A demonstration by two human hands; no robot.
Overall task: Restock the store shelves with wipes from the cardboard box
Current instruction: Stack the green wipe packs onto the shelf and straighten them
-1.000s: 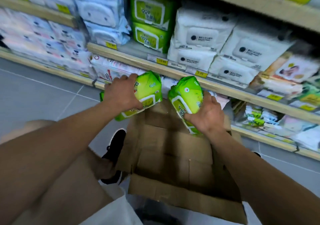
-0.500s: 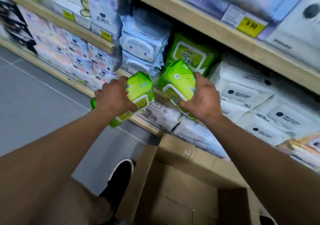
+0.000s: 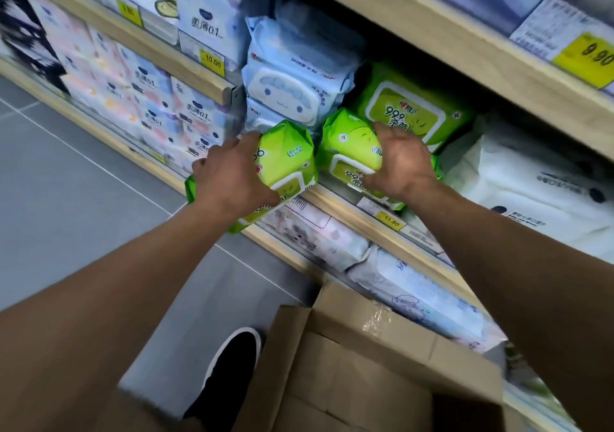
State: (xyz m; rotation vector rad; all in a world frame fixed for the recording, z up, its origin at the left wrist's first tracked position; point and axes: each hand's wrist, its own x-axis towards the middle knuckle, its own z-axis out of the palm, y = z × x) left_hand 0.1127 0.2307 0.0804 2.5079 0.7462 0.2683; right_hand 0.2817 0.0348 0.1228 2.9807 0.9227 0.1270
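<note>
My left hand (image 3: pixel 232 174) grips a green pack of wipes (image 3: pixel 285 162) just in front of the shelf edge (image 3: pixel 335 204). My right hand (image 3: pixel 398 162) grips a second green pack (image 3: pixel 349 147) and holds it at the shelf front, against a matching green pack (image 3: pixel 412 109) that lies on the shelf. The open cardboard box (image 3: pixel 365 365) stands on the floor below my arms; what I can see of its inside holds no packs.
Blue wipe packs (image 3: pixel 292 76) are stacked left of the green ones, white packs (image 3: pixel 531 185) to the right. Price tags (image 3: pixel 584 56) line the wooden shelf edges. More packs fill the lower shelf (image 3: pixel 332 239). My black shoe (image 3: pixel 229 372) rests on the grey floor beside the box.
Both hands have carried the green packs up from the box and forward to the shelf; the right pack now reaches the shelf front. The view has moved closer to the shelves.
</note>
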